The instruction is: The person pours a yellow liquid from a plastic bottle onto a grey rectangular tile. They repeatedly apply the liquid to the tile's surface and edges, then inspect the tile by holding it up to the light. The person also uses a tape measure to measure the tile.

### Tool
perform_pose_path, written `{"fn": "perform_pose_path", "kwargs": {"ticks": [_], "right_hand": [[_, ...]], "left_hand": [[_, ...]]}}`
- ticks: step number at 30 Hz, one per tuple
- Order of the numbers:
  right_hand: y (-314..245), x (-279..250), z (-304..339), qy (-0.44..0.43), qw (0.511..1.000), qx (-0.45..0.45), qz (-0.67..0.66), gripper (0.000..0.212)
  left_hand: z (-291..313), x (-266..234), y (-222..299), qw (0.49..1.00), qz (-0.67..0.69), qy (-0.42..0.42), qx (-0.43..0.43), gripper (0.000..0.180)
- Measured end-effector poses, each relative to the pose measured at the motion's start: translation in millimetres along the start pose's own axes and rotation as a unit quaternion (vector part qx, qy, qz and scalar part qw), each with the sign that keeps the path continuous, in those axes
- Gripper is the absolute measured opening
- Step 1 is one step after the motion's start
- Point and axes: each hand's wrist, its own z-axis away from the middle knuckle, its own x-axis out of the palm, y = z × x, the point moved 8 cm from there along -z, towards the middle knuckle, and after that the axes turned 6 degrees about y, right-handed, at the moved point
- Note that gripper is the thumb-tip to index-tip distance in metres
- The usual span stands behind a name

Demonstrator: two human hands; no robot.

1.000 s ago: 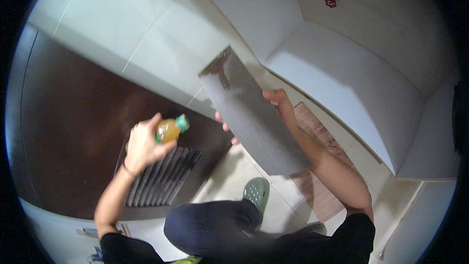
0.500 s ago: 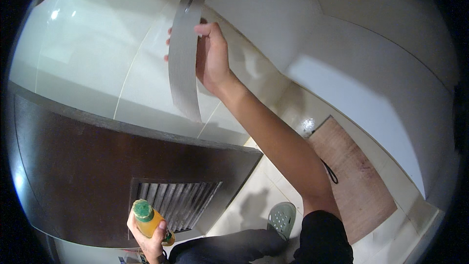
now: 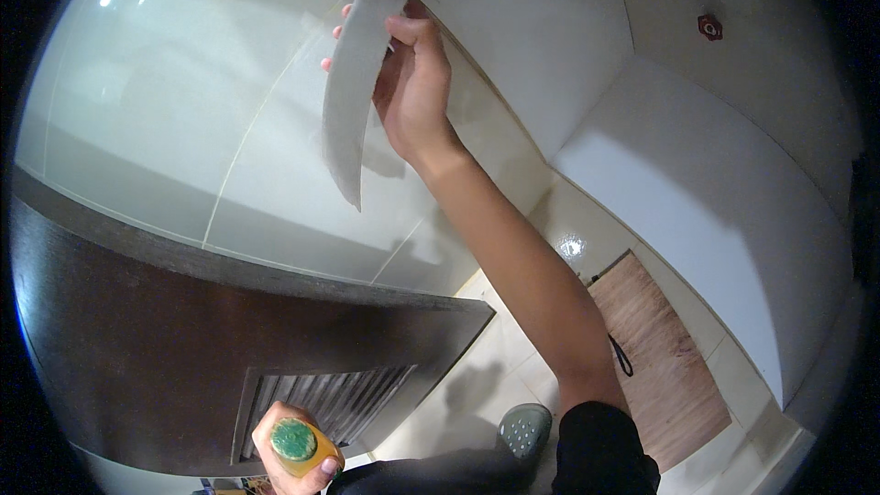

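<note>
While the right hand (image 3: 412,82) is raised, its fingers curl round the edge of a grey panel (image 3: 353,92), held up against the white wall (image 3: 183,128). The left hand (image 3: 291,449), low by the door's vent (image 3: 321,399), is wrapped round a green-capped bottle (image 3: 298,445).

Right hand (image 3: 412,82) gripping grey panel (image 3: 353,92) overhead, left hand (image 3: 284,454) around green-capped bottle (image 3: 298,445)

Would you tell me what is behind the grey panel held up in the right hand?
Behind the grey panel are glossy white wall tiles and the right hand's fingertips; the wall strip directly behind it is covered.
</note>
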Motion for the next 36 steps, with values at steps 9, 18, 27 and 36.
{"fn": "perform_pose_path", "kwargs": {"ticks": [9, 18, 27, 36], "right_hand": [[-28.9, -20.7, 9.6, -0.159, 0.963, 0.186, -0.113, 0.078], [-84.3, -19.3, -30.4, -0.176, 0.909, 0.331, -0.181, 0.076], [-73.6, 17.1, -25.3, -0.176, 0.853, 0.38, -0.311, 0.048], [-60.1, 19.8, -16.4, -0.22, 0.821, 0.403, -0.34, 0.045]], "left_hand": [[-5.1, 24.1, 10.7, 0.998, 0.007, -0.068, 0.0, 0.06], [-8.6, 33.6, 17.1, 0.997, -0.013, -0.071, -0.011, 0.063], [-9.0, 40.2, 23.3, 0.995, -0.002, -0.099, 0.016, 0.061], [-3.4, 41.9, 23.8, 0.995, 0.024, -0.097, 0.016, 0.061]]}}
